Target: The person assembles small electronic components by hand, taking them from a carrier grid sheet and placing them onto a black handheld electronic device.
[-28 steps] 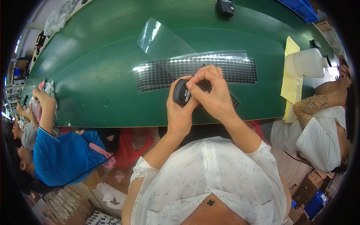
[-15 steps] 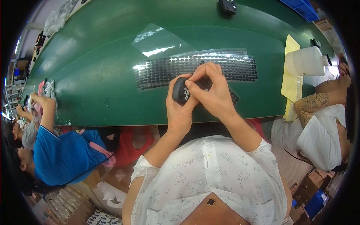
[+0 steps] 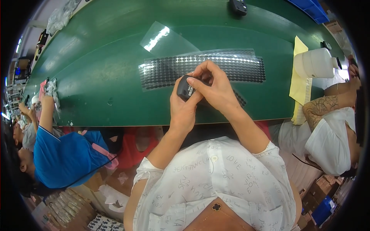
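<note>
My left hand point(image 3: 182, 107) grips a small black device point(image 3: 185, 87) with a label on its underside, held just above the green table's near edge. My right hand point(image 3: 216, 86) curls over the device from the right, its fingertips pinched on the top of it. Directly behind both hands lies a clear sheet of small black round stickers point(image 3: 200, 67), stretched left to right on the green table point(image 3: 96, 77).
An empty clear film point(image 3: 162, 38) lies beyond the sticker sheet. A white container point(image 3: 314, 63) and yellow cloth point(image 3: 298, 82) sit at the right, beside a person's tattooed arm point(image 3: 322, 107). Another black device point(image 3: 238, 5) lies far back. A person in blue point(image 3: 61, 154) works at the left.
The clear film behind the sticker sheet has shifted a little to the left. My hands stay on the black device, with only small finger shifts.
</note>
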Available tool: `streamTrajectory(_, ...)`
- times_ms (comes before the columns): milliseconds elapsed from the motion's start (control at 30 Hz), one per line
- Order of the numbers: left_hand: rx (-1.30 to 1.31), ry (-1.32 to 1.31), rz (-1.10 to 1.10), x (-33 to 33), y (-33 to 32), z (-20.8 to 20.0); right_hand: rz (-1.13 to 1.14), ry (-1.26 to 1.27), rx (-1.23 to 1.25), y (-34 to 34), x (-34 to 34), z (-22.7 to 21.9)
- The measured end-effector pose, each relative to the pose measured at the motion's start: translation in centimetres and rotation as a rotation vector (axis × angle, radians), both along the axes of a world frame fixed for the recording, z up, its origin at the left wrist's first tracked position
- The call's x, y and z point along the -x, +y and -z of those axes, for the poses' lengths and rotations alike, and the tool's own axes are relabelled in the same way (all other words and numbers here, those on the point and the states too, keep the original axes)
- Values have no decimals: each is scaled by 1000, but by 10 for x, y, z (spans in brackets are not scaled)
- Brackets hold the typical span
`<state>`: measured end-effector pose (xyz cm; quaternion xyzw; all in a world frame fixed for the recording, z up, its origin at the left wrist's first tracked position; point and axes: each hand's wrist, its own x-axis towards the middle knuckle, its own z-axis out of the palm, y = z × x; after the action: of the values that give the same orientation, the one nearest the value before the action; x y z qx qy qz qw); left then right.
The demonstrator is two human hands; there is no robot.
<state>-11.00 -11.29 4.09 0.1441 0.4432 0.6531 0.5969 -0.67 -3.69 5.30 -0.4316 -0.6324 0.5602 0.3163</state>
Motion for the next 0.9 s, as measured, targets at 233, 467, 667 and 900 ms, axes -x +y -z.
streamTrajectory(233, -30, -66, 49, 11, 6, -10, 269, -244, -507, 10, -22, 1)
streamTrajectory(467, -65, 75, -49, 18, 5, -11, 84, 218, 170, 21, -57, 3)
streamTrajectory(667, -21, 144, -317, 55, -10, -27, 174, 218, -68, 19, -61, -11)
streamTrajectory(900, -36, -66, -285, 69, -23, -28, 54, 237, -114, 7, -41, -12)
